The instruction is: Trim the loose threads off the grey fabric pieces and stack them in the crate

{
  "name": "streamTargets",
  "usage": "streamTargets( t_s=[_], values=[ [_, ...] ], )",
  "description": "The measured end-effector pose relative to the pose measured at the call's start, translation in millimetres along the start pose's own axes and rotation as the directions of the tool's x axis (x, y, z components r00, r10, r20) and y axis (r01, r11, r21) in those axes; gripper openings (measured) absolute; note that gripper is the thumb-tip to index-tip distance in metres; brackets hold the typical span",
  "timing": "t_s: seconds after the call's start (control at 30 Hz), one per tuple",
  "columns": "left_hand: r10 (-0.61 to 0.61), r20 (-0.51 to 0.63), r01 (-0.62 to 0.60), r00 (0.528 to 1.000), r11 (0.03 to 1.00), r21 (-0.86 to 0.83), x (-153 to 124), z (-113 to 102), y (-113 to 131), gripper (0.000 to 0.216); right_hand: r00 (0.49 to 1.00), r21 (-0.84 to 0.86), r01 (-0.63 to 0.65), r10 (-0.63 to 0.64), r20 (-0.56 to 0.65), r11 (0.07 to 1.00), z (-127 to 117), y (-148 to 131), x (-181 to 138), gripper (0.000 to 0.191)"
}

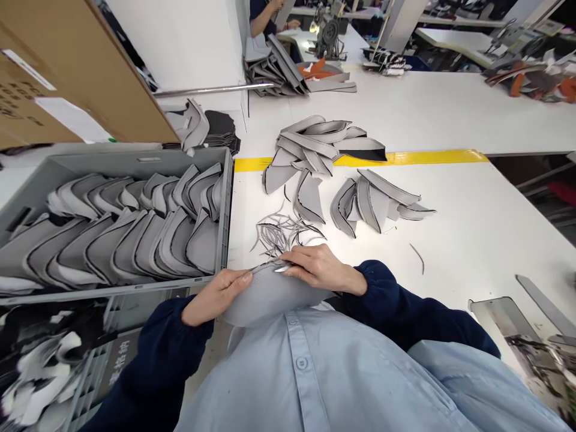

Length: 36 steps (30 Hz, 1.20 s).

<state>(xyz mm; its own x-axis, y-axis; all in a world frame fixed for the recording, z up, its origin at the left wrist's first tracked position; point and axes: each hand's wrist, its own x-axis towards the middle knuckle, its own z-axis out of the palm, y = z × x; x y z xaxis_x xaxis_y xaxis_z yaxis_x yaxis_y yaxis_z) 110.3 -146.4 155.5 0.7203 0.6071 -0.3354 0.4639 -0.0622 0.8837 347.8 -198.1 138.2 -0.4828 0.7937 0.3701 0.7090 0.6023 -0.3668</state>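
Observation:
A curved grey fabric piece (pixel 270 297) is held close to my body, its seamed edge turned upward. My left hand (pixel 220 294) grips its left end, thumb pressed on top. At the upper edge, my right hand (pixel 321 267) is closed around what looks like a pair of scissors (pixel 282 269). Only a short silver blade shows plainly at the fingers, lying along the seam; the rest is mostly hidden by the hand. Just beyond both hands lies a heap of thin grey and black trimmings (pixel 281 234) on the white table (pixel 378 270).
A grey crate (pixel 227 222) at left holds rows of similar pieces. Loose grey pieces (pixel 310 144) are piled by the yellow tape (pixel 432 157). A cardboard box (pixel 67 72) stands at upper left. A sewing machine (pixel 540 360) sits at lower right. Another person's arm (pixel 265 18) shows behind.

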Motion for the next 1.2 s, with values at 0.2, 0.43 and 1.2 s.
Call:
streamTargets(
  t_s=[0.2, 0.43, 1.2],
  values=[
    [0.131, 0.08, -0.14, 0.988, 0.982, 0.126, 3, -7, 10, 0.044, 0.997, -0.075, 0.072, -0.069, 0.035, 0.995, -9, 0, 10, 0.037],
    [0.154, 0.091, -0.159, 0.984, 0.986, 0.053, 8, -9, 10, 0.042, 0.962, -0.228, 0.269, -0.274, 0.008, 0.936, -15, 1, 19, 0.035],
    [-0.247, 0.212, 0.325, 0.946, 0.728, -0.604, 13, 9, 31, 0.07, 0.85, -0.311, 0.52, -0.518, 0.097, 0.796, -20, -6, 45, 0.025]
  ],
)
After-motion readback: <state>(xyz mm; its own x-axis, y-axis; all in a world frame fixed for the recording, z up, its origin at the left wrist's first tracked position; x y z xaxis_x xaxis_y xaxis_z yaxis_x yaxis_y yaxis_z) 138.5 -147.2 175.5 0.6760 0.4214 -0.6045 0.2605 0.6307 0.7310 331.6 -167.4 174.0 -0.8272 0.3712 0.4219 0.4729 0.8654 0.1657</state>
